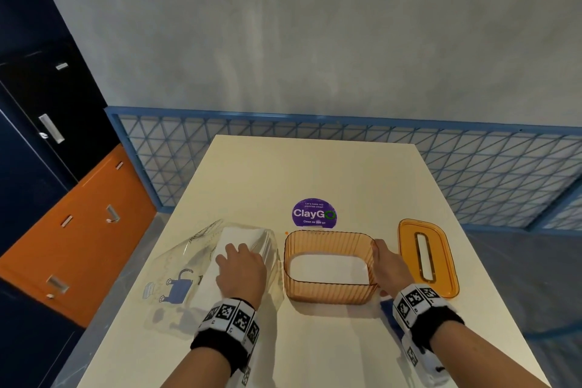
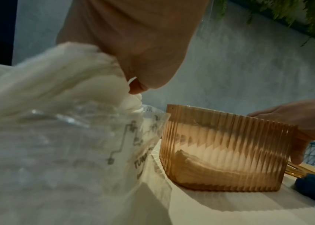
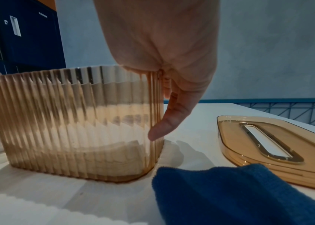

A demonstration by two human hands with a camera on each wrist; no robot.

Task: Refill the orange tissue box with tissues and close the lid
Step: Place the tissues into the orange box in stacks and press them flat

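- The cream rectangular table (image 1: 315,340) carried everything.
- Your left hand (image 1: 241,274) lay on the clear plastic tissue pack (image 1: 195,261), fingers curled round the white tissues (image 2: 60,79).
- The ribbed translucent orange tissue box (image 1: 330,293) stood open between your hands, a thin tissue layer inside.
- Your right hand (image 1: 390,264) kept a grip on its right wall, thumb outside.
- The slotted orange oval lid (image 1: 441,258) lay flat just right of it.
- A dark blue cloth (image 3: 239,194) lay near.

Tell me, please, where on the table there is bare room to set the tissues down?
The far half of the table, beyond the purple sticker, is bare, as is the near strip in front of the box, between the wrists. The middle row is crowded: bag under the left hand, box held by the right hand, blue cloth, then lid.
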